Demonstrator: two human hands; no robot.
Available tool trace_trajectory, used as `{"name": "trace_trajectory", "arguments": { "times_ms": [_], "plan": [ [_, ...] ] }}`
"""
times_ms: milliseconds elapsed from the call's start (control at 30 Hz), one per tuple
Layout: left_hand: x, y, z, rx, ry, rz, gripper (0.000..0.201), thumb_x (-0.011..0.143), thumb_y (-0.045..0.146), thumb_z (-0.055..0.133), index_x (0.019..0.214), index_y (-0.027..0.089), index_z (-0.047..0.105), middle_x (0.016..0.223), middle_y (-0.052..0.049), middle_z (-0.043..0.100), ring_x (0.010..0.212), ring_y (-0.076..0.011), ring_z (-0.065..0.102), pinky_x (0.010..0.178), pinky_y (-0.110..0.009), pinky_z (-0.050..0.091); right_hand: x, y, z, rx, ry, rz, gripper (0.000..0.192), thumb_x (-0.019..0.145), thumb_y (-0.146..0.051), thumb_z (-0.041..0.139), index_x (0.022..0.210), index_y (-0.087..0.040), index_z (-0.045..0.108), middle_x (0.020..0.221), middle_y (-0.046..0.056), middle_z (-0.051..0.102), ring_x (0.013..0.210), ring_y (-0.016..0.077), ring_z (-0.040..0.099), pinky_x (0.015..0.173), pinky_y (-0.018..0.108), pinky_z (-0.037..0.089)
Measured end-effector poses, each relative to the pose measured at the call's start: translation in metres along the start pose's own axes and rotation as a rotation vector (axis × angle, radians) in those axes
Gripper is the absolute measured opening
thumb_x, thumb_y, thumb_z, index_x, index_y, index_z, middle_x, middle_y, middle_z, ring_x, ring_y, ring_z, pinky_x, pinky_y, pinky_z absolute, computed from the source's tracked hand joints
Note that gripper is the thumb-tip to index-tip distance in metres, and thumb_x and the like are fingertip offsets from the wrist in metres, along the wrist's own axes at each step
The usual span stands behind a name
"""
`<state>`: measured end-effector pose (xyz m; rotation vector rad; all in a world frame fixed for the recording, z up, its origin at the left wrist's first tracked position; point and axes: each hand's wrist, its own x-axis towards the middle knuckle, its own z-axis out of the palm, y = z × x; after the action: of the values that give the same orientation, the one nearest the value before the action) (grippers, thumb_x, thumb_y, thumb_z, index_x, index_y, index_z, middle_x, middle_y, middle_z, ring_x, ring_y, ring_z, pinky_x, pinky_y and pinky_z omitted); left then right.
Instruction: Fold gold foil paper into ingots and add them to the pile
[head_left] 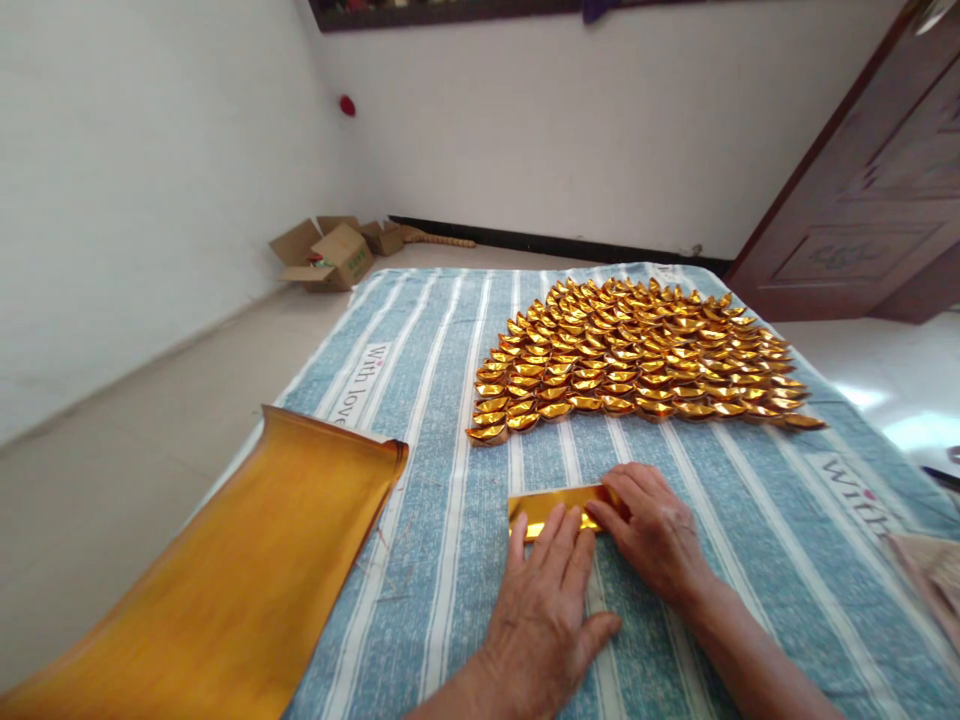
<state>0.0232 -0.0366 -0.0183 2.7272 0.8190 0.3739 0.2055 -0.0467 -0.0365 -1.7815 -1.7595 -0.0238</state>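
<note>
A folded strip of gold foil paper point(541, 508) lies on the blue striped cloth point(450, 480) in front of me. My left hand point(544, 600) rests flat, its fingertips pressing the strip's near edge. My right hand point(652, 525) presses down on the strip's right end, fingers covering it. Beyond the strip, several rows of folded gold paper ingots point(637, 355) lie packed together on the cloth.
A stack of yellow-gold paper sheets point(240, 580) lies at the cloth's left edge, its far edge curled up. Open cardboard boxes point(330, 255) sit on the floor by the left wall. A dark wooden door point(870, 200) stands at the right.
</note>
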Motion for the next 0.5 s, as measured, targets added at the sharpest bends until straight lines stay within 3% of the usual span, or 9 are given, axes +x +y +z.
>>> {"name": "trace_trajectory", "arguments": {
  "times_ms": [500],
  "plan": [
    [0.0006,0.0004,-0.0008,-0.047,0.006,-0.017,0.062,0.086,0.05,0.056,0.133,0.011,0.047,0.141,-0.018,0.046,0.133,-0.0359,0.038,0.105,-0.066,0.029,0.002,-0.0029,-0.0024,-0.03,-0.017,-0.002,0.011,0.089,-0.026,0.054,0.08,-0.02,0.058,0.083,0.006,0.06,0.085,0.0217,0.054,0.075,0.032,0.043]
  ]
}}
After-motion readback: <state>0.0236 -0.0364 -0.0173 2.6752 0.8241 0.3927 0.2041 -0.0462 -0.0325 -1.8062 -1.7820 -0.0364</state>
